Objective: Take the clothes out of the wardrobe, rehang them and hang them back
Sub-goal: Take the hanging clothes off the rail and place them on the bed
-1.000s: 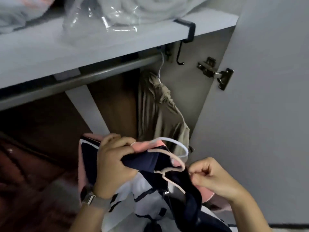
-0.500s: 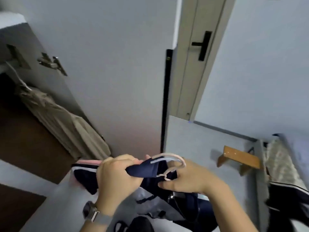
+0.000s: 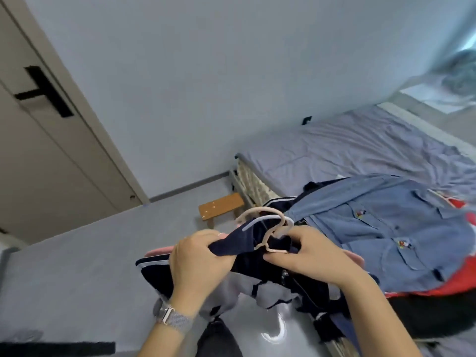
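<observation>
I hold a bundle of clothes (image 3: 260,269) at chest height: navy fabric with white stripes, a grey and white part below, pink cloth behind. My left hand (image 3: 198,258) grips the navy fabric at its left top. My right hand (image 3: 306,253) pinches the necks of two hangers, a beige hanger hook (image 3: 260,213) and a white hanger hook (image 3: 268,219), sticking up from the bundle. The wardrobe is out of view.
A bed (image 3: 360,145) with a lilac sheet stands to the right; a blue denim shirt (image 3: 386,228) lies on it over a red garment (image 3: 461,279). A small wooden stool (image 3: 221,206) stands by the bed's foot. A closed door (image 3: 38,140) is at left.
The view has swung right, from the wardrobe past its door to the bed. Both hands carried the bundle along, and my right hand moved in to hold the hanger necks.
</observation>
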{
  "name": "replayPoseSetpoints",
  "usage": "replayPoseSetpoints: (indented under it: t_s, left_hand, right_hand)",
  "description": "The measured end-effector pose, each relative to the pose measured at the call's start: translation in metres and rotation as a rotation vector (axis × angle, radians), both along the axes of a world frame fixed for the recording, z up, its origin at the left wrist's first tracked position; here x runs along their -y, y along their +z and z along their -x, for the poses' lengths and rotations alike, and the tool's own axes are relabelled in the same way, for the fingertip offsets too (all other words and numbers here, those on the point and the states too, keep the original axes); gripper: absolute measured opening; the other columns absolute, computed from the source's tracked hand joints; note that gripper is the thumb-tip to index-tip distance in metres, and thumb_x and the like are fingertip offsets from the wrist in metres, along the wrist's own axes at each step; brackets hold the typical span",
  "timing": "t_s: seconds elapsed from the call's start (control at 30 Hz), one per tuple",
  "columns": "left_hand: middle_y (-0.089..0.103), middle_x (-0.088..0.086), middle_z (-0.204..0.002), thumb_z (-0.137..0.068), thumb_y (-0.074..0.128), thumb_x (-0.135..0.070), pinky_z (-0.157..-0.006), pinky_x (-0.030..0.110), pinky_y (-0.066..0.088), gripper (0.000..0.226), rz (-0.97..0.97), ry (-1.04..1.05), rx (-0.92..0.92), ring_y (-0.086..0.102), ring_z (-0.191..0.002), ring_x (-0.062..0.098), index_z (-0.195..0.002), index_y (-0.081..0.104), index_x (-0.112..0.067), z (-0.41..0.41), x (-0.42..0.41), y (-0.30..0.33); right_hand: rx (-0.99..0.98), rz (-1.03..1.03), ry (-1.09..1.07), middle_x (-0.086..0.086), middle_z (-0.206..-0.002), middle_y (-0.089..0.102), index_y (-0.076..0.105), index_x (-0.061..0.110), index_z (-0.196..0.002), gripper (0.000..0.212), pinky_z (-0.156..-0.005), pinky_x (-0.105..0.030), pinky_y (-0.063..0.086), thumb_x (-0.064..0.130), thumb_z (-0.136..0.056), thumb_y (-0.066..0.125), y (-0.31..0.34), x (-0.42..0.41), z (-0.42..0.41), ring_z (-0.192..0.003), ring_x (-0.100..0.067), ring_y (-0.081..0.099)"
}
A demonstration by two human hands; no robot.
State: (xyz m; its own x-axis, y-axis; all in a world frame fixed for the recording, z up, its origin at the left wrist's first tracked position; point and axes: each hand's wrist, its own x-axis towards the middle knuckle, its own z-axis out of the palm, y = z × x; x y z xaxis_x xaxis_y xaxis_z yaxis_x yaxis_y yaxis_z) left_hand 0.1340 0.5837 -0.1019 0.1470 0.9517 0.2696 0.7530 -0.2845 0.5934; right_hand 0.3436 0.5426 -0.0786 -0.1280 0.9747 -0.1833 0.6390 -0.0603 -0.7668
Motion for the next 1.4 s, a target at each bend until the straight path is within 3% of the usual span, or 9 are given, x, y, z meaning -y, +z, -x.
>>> replayPoseSetpoints:
  t_s: [0.13, 0.3, 0.47, 0.53, 0.63, 0.73, 0.87, 1.17, 1.4]
  left_hand:
    - [0.059, -0.003, -0.058, -0.068, 0.053, -0.055, -0.047, 0.034, 0.043, 0.039, 0.059, -0.169, -0.003, 0.055, -0.055, 0.015, -0.058, 0.061, -0.019, -0.068, -0.042, -0.003]
    - [0.061, -0.005, -0.059, -0.065, 0.058, -0.05, -0.05, 0.033, 0.045, 0.029, 0.047, -0.31, 0.014, 0.057, -0.057, 0.015, -0.06, 0.063, -0.022, -0.153, -0.103, 0.001]
    - [0.056, -0.003, -0.057, -0.064, 0.06, -0.05, -0.048, 0.029, 0.04, 0.029, 0.057, -0.436, -0.022, 0.051, -0.053, 0.015, -0.059, 0.058, -0.022, -0.233, -0.153, 0.005]
    - [0.052, -0.003, -0.054, -0.062, 0.059, -0.046, -0.046, 0.029, 0.036, 0.025, 0.065, -0.49, -0.031, 0.047, -0.05, 0.016, -0.055, 0.055, -0.022, -0.261, -0.162, 0.006]
    - [0.06, -0.007, -0.06, -0.061, 0.055, -0.045, -0.05, 0.03, 0.042, 0.023, 0.086, -0.576, -0.077, 0.056, -0.058, 0.014, -0.06, 0.063, -0.023, -0.299, -0.166, 0.005]
    - [0.06, -0.024, -0.065, -0.062, 0.056, -0.049, -0.063, 0.027, 0.04, 0.022, 0.051, -0.723, -0.062, 0.054, -0.063, 0.005, -0.058, 0.066, -0.031, -0.339, -0.174, 0.005]
    - [0.055, -0.026, -0.094, -0.064, 0.057, -0.051, -0.09, 0.032, 0.021, 0.025, -0.116, -0.851, -0.134, 0.041, -0.096, -0.002, -0.058, 0.07, -0.031, -0.384, -0.181, -0.003]
    - [0.049, -0.019, -0.059, -0.065, 0.047, -0.052, -0.071, 0.035, 0.024, 0.022, -0.004, -0.72, -0.035, 0.042, -0.068, 0.0, -0.053, 0.048, -0.033, -0.466, -0.166, 0.012]
    - [0.056, -0.003, -0.057, -0.058, 0.041, -0.051, -0.073, 0.034, 0.019, 0.039, 0.009, -0.607, -0.11, 0.046, -0.079, 0.006, -0.051, 0.051, -0.015, -0.533, -0.166, -0.01]
  right_hand:
    - [-0.117, -0.042, -0.174, -0.001, -0.102, 0.067, 0.062, 0.041, -0.103, 0.05, -0.091, -0.047, 0.048, 0.079, -0.07, 0.056, -0.005, 0.004, -0.07, -0.096, -0.021, 0.063]
    - [-0.237, -0.125, -0.531, 0.006, -0.101, 0.069, 0.07, 0.032, -0.098, 0.033, -0.094, -0.037, 0.046, 0.056, -0.084, 0.053, -0.005, -0.001, -0.171, -0.1, -0.019, 0.063]
    - [-0.309, 0.169, -0.478, -0.001, -0.107, 0.07, 0.07, 0.024, -0.108, 0.04, -0.091, -0.03, 0.048, 0.055, -0.088, 0.056, -0.028, -0.006, -0.233, -0.103, -0.019, 0.064]
    - [-0.268, 0.173, -0.502, 0.002, -0.091, 0.069, 0.07, 0.015, -0.099, 0.025, -0.08, -0.033, 0.047, 0.036, -0.095, 0.056, -0.04, -0.01, -0.248, -0.083, -0.018, 0.062]
    - [-0.205, 0.226, -0.621, 0.005, -0.057, 0.032, 0.046, 0.009, -0.059, 0.029, -0.061, -0.033, 0.024, 0.009, -0.087, 0.052, -0.056, -0.012, -0.266, -0.058, -0.01, 0.028]
    - [-0.184, 0.174, -0.836, 0.003, -0.052, 0.022, 0.028, 0.014, -0.049, 0.043, -0.054, -0.03, 0.019, 0.032, -0.074, 0.058, -0.049, -0.012, -0.284, -0.054, -0.009, 0.02]
    - [-0.083, 0.108, -1.08, 0.003, -0.046, 0.028, 0.033, 0.018, -0.046, 0.059, -0.047, -0.024, 0.021, 0.05, -0.073, 0.076, -0.031, -0.002, -0.35, -0.046, -0.008, 0.026]
    - [0.018, -0.108, -1.114, 0.008, -0.041, 0.027, 0.036, 0.019, -0.048, 0.053, -0.036, -0.019, 0.015, 0.045, -0.078, 0.071, 0.031, 0.008, -0.548, -0.037, -0.005, 0.022]
    - [0.11, 0.068, -0.985, -0.004, -0.063, 0.046, 0.057, 0.008, -0.071, 0.052, -0.054, -0.032, 0.029, 0.059, -0.077, 0.063, -0.052, -0.019, -0.708, -0.065, -0.019, 0.045]
